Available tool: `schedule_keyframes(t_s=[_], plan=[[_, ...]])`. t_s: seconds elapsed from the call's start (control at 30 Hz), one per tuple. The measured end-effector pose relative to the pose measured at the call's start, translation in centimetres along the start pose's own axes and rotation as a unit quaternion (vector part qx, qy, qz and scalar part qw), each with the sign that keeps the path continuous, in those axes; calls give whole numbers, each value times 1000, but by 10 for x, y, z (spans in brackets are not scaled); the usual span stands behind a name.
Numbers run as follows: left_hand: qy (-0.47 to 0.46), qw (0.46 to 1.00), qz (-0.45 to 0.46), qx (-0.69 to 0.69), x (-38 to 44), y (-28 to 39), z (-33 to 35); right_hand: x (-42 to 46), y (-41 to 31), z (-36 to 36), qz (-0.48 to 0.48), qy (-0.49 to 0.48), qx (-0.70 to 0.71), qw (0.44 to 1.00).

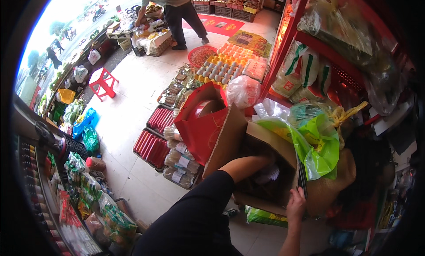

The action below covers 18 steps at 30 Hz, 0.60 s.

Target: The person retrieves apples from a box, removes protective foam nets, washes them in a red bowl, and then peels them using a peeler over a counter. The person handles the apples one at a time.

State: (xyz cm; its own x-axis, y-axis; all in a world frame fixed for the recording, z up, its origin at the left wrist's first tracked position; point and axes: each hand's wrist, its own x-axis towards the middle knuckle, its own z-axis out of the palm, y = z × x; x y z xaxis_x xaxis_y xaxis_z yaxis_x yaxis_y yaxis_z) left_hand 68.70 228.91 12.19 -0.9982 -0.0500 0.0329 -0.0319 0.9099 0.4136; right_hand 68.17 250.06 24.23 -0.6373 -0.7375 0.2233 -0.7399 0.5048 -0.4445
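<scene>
A tall open cardboard box (265,136) stands before me with its flaps up. My left hand (268,159) reaches down into it; the fingers are lost in the shadow inside. A whitish, patterned thing (268,175) shows dimly in the box beside that hand. With its fingers bent over the near right edge of the box, my right hand (296,202) holds the cardboard. A thin dark flat edge (301,180) runs just above those fingers. Bright green plastic bags (318,149) hang over the box's right side.
A red paper bag (201,130) adjoins the box's left flap. Trays of packaged goods (151,148) and eggs (219,70) cover the floor beyond. A red stool (103,83) stands left. Another person (176,13) bends over produce. Red shelving (328,53) rises at right.
</scene>
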Motion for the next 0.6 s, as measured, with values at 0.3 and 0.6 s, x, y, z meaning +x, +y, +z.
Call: schedule_keyframes(t_s=[0.3, 0.6], plan=[[67, 996, 50, -40, -8, 0, -32, -4, -4, -14, 51, -24, -25, 998], [116, 706, -195, -671, -69, -47, -50, 0, -15, 5, -20, 4, 39, 999]])
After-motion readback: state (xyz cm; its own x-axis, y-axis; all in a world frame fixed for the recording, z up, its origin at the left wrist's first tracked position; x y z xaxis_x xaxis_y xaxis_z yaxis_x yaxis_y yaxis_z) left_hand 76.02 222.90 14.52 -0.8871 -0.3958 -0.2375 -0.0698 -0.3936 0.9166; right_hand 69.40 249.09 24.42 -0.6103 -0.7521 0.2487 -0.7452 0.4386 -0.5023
